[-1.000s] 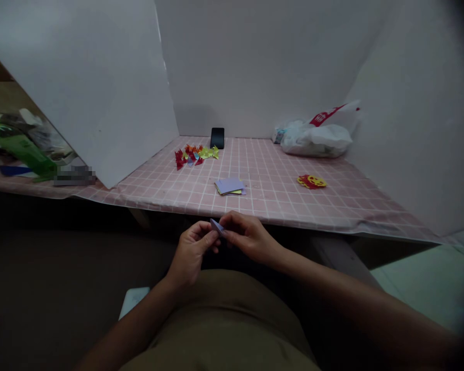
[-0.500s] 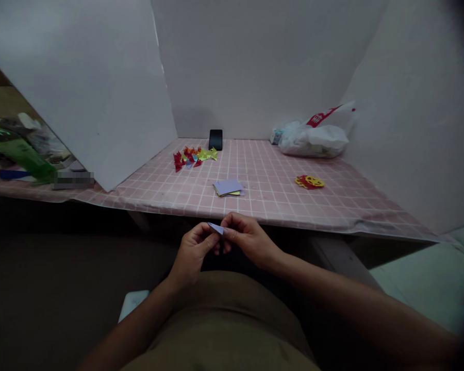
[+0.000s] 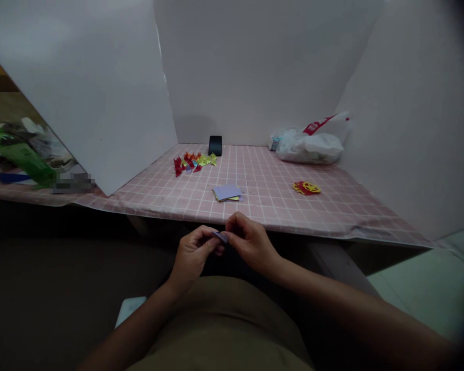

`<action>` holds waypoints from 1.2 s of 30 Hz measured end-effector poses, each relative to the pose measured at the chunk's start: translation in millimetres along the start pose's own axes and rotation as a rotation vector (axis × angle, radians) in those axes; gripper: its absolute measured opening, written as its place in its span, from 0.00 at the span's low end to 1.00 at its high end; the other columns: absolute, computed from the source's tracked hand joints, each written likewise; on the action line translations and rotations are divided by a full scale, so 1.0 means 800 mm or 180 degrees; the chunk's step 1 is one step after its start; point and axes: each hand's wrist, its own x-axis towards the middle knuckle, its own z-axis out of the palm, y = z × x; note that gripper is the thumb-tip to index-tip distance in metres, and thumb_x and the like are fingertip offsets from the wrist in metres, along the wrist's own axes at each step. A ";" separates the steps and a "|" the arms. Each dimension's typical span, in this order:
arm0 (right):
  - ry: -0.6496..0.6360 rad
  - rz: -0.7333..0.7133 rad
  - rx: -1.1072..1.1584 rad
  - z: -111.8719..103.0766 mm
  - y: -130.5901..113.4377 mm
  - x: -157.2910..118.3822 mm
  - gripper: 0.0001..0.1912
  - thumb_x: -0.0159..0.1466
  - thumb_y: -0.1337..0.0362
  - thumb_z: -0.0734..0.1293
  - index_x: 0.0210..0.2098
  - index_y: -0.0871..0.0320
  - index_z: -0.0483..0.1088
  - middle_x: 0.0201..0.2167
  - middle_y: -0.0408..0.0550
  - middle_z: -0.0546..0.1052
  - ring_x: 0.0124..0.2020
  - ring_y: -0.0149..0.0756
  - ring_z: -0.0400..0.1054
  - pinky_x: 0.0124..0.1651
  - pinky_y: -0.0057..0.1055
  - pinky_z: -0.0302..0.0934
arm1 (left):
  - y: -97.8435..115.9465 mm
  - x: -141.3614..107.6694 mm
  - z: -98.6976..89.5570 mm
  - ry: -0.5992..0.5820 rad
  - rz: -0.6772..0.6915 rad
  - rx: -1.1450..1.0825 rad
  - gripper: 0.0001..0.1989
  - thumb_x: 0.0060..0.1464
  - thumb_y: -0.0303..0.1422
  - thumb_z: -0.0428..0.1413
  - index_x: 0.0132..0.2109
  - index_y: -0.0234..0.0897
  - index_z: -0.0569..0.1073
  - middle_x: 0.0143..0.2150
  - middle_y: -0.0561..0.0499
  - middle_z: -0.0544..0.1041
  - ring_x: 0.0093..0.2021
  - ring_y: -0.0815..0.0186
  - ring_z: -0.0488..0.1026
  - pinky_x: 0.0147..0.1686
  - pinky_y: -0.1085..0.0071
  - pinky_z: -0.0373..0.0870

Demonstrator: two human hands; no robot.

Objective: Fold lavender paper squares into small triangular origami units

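A small folded piece of purple paper (image 3: 220, 237) is pinched between my two hands, just in front of the table's near edge. My left hand (image 3: 193, 252) grips its left end between thumb and fingers. On its right end press the thumb and fingers of my right hand (image 3: 251, 245); the fingertips hide part of the paper. Beyond my hands, a stack of square paper sheets (image 3: 227, 192) lies on the table, purple on top with yellow showing beneath. Farther left is a cluster of folded paper pieces (image 3: 189, 162) in red, orange, yellow and blue.
The table wears a pink checked cloth (image 3: 263, 206). Red and yellow paper cut-outs (image 3: 307, 188) lie at right, a white plastic bag (image 3: 311, 147) behind them. A dark phone-like object (image 3: 215, 146) leans at the back. White panels surround the table; a green bottle (image 3: 21, 154) lies outside, left.
The purple paper has turned between my fingers and shows less of its face. My right hand's fingers have closed in nearer to the left hand. The view has tilted slightly up.
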 end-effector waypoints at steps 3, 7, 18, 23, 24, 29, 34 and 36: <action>-0.0007 -0.0175 -0.0202 -0.001 -0.006 0.000 0.05 0.62 0.71 0.65 0.31 0.56 0.65 0.27 0.42 0.71 0.28 0.31 0.64 0.33 0.29 0.57 | 0.005 0.000 0.001 0.0086 0.0217 0.0252 0.03 0.53 0.31 0.63 0.33 0.36 0.79 0.28 0.52 0.78 0.30 0.67 0.75 0.34 0.72 0.73; 0.0105 -0.0243 -0.0338 -0.001 -0.010 0.000 0.04 0.63 0.70 0.66 0.31 0.57 0.67 0.27 0.43 0.72 0.29 0.32 0.66 0.34 0.30 0.59 | 0.009 0.001 0.002 0.0144 0.0600 0.0654 0.04 0.54 0.29 0.61 0.31 0.36 0.78 0.28 0.52 0.77 0.31 0.67 0.75 0.34 0.73 0.72; 0.0367 0.0123 0.0236 -0.014 0.015 0.051 0.05 0.62 0.65 0.68 0.29 0.57 0.72 0.27 0.44 0.75 0.30 0.34 0.71 0.33 0.30 0.65 | -0.004 0.078 0.003 0.0093 0.1145 0.1120 0.02 0.56 0.29 0.59 0.36 0.38 0.77 0.32 0.53 0.78 0.33 0.66 0.77 0.35 0.72 0.73; 0.0348 0.0285 0.0469 -0.025 0.038 0.088 0.05 0.60 0.63 0.68 0.29 0.58 0.72 0.25 0.43 0.76 0.24 0.31 0.70 0.29 0.28 0.65 | -0.005 0.126 0.006 -0.0019 0.1331 0.1169 0.02 0.55 0.29 0.59 0.35 0.36 0.76 0.30 0.53 0.75 0.31 0.68 0.75 0.34 0.72 0.72; 0.0361 0.0246 0.0441 -0.027 0.038 0.091 0.06 0.61 0.63 0.68 0.29 0.59 0.72 0.25 0.44 0.76 0.23 0.30 0.70 0.29 0.27 0.65 | -0.004 0.130 0.007 -0.0043 0.1356 0.1190 0.02 0.56 0.28 0.59 0.35 0.36 0.76 0.30 0.53 0.75 0.31 0.68 0.75 0.34 0.72 0.71; 0.0411 0.0142 0.0333 -0.033 0.030 0.094 0.08 0.62 0.61 0.68 0.30 0.59 0.71 0.26 0.45 0.76 0.24 0.31 0.72 0.29 0.27 0.66 | 0.006 0.137 0.008 -0.0137 0.1508 0.1326 0.03 0.57 0.28 0.58 0.36 0.36 0.77 0.31 0.52 0.75 0.31 0.67 0.74 0.34 0.71 0.71; 0.0395 0.0039 0.0253 -0.038 0.023 0.088 0.09 0.63 0.60 0.68 0.30 0.59 0.70 0.25 0.43 0.75 0.23 0.31 0.71 0.28 0.27 0.64 | 0.013 0.133 0.011 -0.0168 0.1688 0.1507 0.02 0.56 0.28 0.60 0.34 0.38 0.77 0.32 0.52 0.75 0.33 0.67 0.74 0.35 0.70 0.70; 0.0365 -0.0011 0.0219 -0.040 0.021 0.085 0.09 0.64 0.60 0.68 0.30 0.59 0.70 0.24 0.43 0.74 0.23 0.30 0.71 0.29 0.27 0.64 | 0.013 0.130 0.012 -0.0155 0.1743 0.1559 0.03 0.57 0.27 0.59 0.35 0.38 0.78 0.32 0.52 0.75 0.33 0.66 0.74 0.36 0.70 0.70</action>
